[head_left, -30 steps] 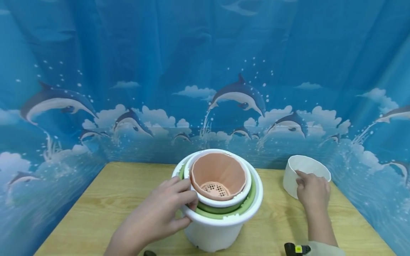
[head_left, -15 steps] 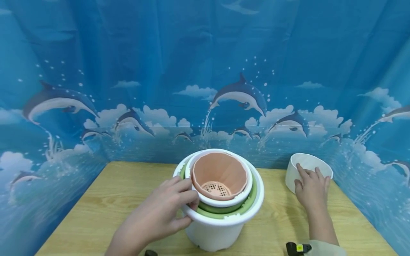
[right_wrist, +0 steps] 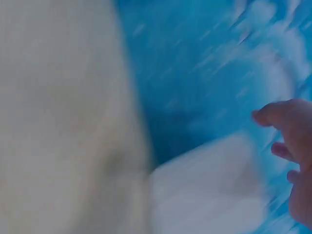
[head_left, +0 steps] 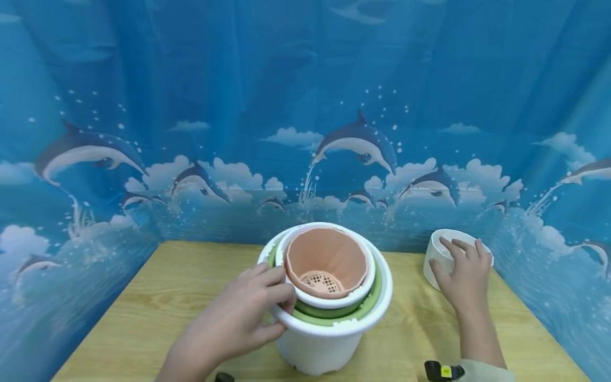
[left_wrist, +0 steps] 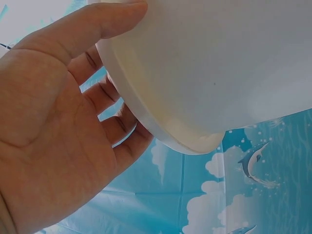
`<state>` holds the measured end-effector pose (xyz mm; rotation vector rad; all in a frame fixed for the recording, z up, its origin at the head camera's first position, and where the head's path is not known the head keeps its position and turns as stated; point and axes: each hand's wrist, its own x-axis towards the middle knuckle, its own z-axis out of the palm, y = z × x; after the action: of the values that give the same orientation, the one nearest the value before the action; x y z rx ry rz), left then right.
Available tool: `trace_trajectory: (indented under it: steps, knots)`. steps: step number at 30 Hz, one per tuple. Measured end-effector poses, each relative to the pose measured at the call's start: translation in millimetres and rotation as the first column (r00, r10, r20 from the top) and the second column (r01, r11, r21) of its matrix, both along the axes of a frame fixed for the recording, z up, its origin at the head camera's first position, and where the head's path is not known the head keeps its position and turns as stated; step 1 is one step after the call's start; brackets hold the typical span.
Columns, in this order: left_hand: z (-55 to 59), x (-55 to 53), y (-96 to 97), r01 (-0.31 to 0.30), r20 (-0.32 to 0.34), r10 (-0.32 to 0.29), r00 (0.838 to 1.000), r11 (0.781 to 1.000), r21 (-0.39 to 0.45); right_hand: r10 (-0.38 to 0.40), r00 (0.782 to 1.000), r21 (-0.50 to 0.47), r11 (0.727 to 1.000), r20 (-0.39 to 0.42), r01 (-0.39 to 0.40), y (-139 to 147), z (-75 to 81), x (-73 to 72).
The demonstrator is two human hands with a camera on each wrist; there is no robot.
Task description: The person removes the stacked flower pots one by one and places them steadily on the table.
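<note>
A nested stack stands at the table's middle in the head view. Its large white flowerpot (head_left: 317,350) holds a green pot (head_left: 329,321), a smaller white pot (head_left: 329,303) and a terracotta-coloured pot (head_left: 331,252) with a perforated bottom. My left hand (head_left: 238,310) grips the large pot's rim, fingers over the edge and thumb against the outer wall (left_wrist: 209,73), as the left wrist view shows. At the back right, my right hand (head_left: 464,276) is spread over a small white pot (head_left: 433,268). In the blurred right wrist view its fingers (right_wrist: 278,115) are apart from that pot's wall (right_wrist: 209,190).
The wooden table (head_left: 138,307) ends at a blue curtain (head_left: 267,106) printed with dolphins, which rises behind it and along both sides. A small black device with a yellow label (head_left: 446,371) is on the right wrist.
My right hand has gone from fingers bunched at the small white pot's rim to spread fingers above it. The left hand and the stack have stayed put.
</note>
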<state>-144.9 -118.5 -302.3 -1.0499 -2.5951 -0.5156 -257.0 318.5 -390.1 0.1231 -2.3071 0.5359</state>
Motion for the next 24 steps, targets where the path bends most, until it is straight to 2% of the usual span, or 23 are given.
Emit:
trace_trajectory:
  steps: [2, 5, 11, 14, 17, 22, 24]
  knots:
    - [0.0, -0.3, 0.0, 0.001, -0.002, -0.001, 1.0, 1.0, 0.0, 0.071, 0.991, -0.053, 0.996, -0.113, -0.077, -16.6, 18.0, 5.1]
    - [-0.2, -1.3, 0.1, 0.001, -0.001, -0.001, 1.0, 1.0, 0.001, 0.194, 0.963, -0.086, 0.973, -0.185, -0.213, -44.4, 42.2, 16.4]
    - [0.4, -1.5, -0.4, -0.002, -0.006, 0.002, 1.0, 1.0, 0.0, 0.373, 0.916, -0.041, 0.923, -0.149, -0.382, -82.0, 64.3, 36.4]
    - [0.9, -1.5, -0.3, -0.004, 0.002, 0.004, 1.0, 1.0, -0.002, 0.462, 0.88, -0.024, 0.884, -0.112, -0.467, -94.6, 70.1, 45.1]
    - [0.6, -1.7, -0.1, -0.003, 0.002, 0.003, 1.0, 1.0, -0.004, 0.565, 0.822, -0.004, 0.824, -0.067, -0.567, -107.3, 74.7, 55.3]
    - [0.1, -1.9, 0.2, -0.003, 0.003, 0.003, 1.0, 1.0, -0.006, 0.728, 0.684, 0.07, 0.685, -0.041, -0.725, -128.4, 77.7, 68.4]
    - [-0.2, -1.8, 0.2, -0.004, -0.003, 0.004, 1.0, 1.0, -0.005, 0.765, 0.643, 0.097, 0.642, -0.024, -0.76, -135.3, 77.4, 71.6]
